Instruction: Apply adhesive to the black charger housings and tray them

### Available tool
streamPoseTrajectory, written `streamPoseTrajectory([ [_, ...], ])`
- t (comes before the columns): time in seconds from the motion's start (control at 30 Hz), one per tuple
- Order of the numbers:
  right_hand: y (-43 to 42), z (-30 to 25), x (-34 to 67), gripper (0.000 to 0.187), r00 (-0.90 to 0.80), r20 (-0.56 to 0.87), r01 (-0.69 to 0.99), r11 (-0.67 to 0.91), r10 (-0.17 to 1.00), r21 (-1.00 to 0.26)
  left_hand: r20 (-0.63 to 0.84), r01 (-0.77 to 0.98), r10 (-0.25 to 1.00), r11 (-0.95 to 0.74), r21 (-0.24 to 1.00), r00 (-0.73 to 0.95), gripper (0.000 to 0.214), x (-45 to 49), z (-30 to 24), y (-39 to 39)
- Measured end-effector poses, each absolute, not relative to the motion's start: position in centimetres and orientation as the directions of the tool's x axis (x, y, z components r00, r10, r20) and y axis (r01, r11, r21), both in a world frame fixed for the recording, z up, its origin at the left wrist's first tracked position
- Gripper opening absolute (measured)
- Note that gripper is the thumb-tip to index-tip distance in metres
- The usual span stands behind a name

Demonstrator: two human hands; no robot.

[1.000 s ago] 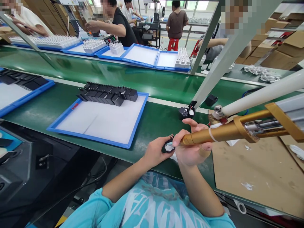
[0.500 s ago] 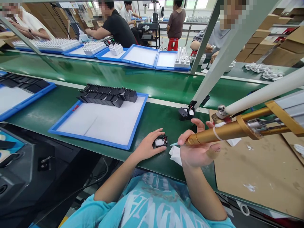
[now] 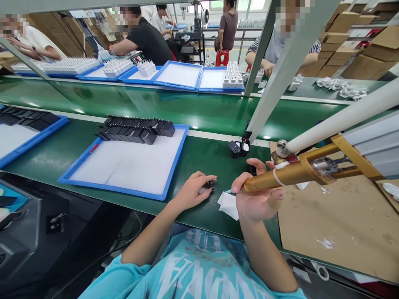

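On the green bench, my left hand [image 3: 193, 192] has its thumb and fingers closed around a small black plug housing [image 3: 212, 187]. Most of that housing is covered by the fingers. My right hand [image 3: 257, 203] grips a gold-coloured glue gun [image 3: 264, 179] near its front end, with some fingers raised. Its light blue nozzle points left toward the housing, apart from it. Beneath the nozzle lies a piece of white paper [image 3: 229, 205]. Further back, a few black housings with white parts inside [image 3: 240, 148] sit beside the metal post.
Left of my hands is a blue tray [image 3: 160, 195] with rows of black housings [image 3: 134, 129] at its far side. A slanted metal post [image 3: 268, 91] and a white pole [image 3: 339, 114] stand close by. Cardboard [image 3: 311, 224] covers the bench at right. Co-workers sit beyond the green belt.
My left fingers have closed further over the plug housing, hiding its white inside, which showed before. My right hand keeps its grip on the glue gun. The whole view has shifted slightly.
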State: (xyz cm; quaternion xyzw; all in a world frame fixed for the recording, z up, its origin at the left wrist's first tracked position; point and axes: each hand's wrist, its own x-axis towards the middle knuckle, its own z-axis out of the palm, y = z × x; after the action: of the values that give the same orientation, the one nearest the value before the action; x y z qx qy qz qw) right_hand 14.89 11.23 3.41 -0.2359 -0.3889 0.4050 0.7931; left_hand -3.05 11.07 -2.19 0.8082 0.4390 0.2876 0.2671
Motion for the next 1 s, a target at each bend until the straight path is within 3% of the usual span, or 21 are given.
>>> streamPoseTrajectory([
  [0.1, 11.3, 3.3, 15.1, 0.044, 0.364, 0.435, -0.475, 0.566, 0.824, -0.674, 0.239, 0.614, 0.811, -0.567, 0.549, 0.535, 0.05, -3.4, -1.5, 10.4],
  [0.23, 11.2, 3.2, 15.2, 0.044, 0.36, 0.429, -0.471, 0.558, 0.829, -0.683, 0.341, 0.654, 0.798, -0.603, 0.457, 0.498, 0.044, -3.1, -1.9, 10.0],
  [0.4, 11.1, 3.2, 15.4, 0.042, 0.338, 0.434, -0.492, 0.55, 0.835, -0.674, 0.401, 0.605, 0.806, -0.591, 0.533, 0.434, 0.029, -2.4, -2.7, 10.1],
  [0.83, 11.0, 3.5, 15.6, 0.041, 0.332, 0.415, -0.481, 0.53, 0.847, -0.698, 0.277, 0.522, 0.94, -0.342, 0.781, 0.201, 0.013, -1.0, -3.8, 9.2],
  [1.0, 10.8, 3.4, 15.8, 0.042, 0.31, 0.407, -0.51, 0.512, 0.859, -0.691, 0.256, 0.54, 0.909, -0.404, 0.739, 0.331, 0.019, -1.4, -3.4, 9.4],
])
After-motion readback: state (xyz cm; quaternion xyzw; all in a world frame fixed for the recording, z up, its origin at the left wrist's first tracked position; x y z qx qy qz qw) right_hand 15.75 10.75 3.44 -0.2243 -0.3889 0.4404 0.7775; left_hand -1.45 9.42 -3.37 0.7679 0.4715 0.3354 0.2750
